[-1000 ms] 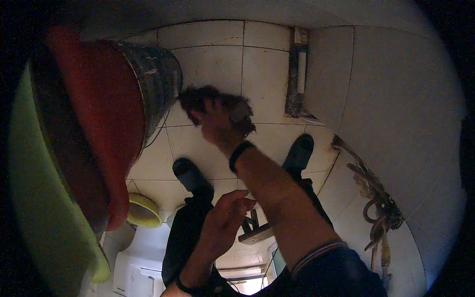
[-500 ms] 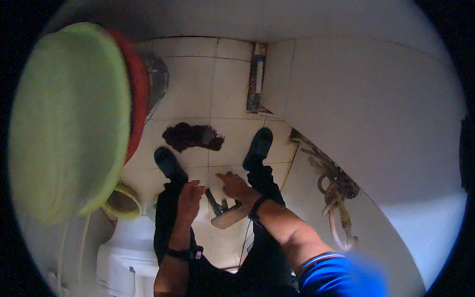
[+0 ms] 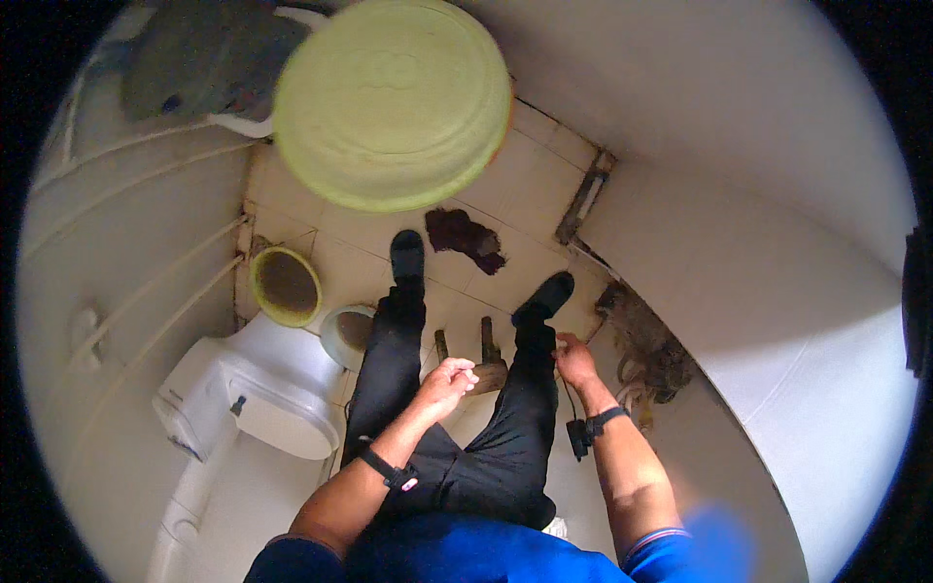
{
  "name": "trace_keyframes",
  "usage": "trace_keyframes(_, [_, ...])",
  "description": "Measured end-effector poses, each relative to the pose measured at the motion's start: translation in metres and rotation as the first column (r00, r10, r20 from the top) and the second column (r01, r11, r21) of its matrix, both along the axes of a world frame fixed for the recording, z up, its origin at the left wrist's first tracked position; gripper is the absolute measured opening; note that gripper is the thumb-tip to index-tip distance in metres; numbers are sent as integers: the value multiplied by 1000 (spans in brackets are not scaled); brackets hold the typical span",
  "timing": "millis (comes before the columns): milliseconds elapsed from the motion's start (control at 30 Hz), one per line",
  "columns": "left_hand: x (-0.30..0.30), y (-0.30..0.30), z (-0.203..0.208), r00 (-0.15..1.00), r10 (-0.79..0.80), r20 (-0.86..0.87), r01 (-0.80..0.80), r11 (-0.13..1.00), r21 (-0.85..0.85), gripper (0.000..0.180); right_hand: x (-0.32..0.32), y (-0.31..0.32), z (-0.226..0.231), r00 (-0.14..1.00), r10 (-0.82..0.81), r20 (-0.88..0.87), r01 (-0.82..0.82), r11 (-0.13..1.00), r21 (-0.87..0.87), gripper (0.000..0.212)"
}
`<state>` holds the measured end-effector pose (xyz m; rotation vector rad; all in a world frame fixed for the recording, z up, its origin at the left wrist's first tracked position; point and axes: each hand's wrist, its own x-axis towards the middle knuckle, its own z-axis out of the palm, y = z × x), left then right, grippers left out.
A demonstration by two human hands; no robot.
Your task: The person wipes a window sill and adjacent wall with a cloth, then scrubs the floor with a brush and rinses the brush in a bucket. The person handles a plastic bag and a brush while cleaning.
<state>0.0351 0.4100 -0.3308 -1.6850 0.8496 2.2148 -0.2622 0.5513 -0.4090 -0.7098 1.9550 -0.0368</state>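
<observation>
My left hand (image 3: 449,387) is over my left thigh, in front of a small wooden stool (image 3: 491,377). Its fingers are half bent and a little apart, and nothing shows in them. Beside my right trouser leg is my right hand (image 3: 576,362), its fingers bent inward. Their tips are partly hidden, and what they hold, if anything, I cannot make out. Part of the stool, two of its legs pointing away from me, shows between my legs. A black strap circles each wrist; a small dark device (image 3: 578,439) with a cord hangs by the right one.
A large pale-green basin (image 3: 389,107) fills the upper middle. Ahead of my feet lies a dark red cloth (image 3: 465,238). At left stand a yellow-rimmed bucket (image 3: 287,285), a pale bowl (image 3: 348,335) and a white toilet (image 3: 282,418). A hose (image 3: 637,394) runs along the right wall.
The view has shifted, so the basin now appears farther right and higher. My hands have moved apart, the right one to the outer side of my right leg.
</observation>
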Motion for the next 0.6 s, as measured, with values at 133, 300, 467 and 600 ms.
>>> trace_keyframes(133, [23, -12, 39, 1000, -6, -25, 4, 997, -78, 30, 18, 12, 65, 999, 29, -35, -29, 999, 19, 37])
trace_keyframes(300, [53, -31, 82, 990, 141, 23, -139, 987, -77, 28, 55, 12, 143, 974, -180, 135, 159, 976, 151, 37])
trace_keyframes(467, [69, -20, 124, 975, 212, 71, -202, 971, -128, 30, 66, -19, 197, 979, 107, 173, -107, 994, -7, 37])
trace_keyframes(600, [68, 27, 160, 958, 263, 113, -238, 951, -198, 32, 39, -29, 197, 955, 294, 38, -279, 935, -217, 34])
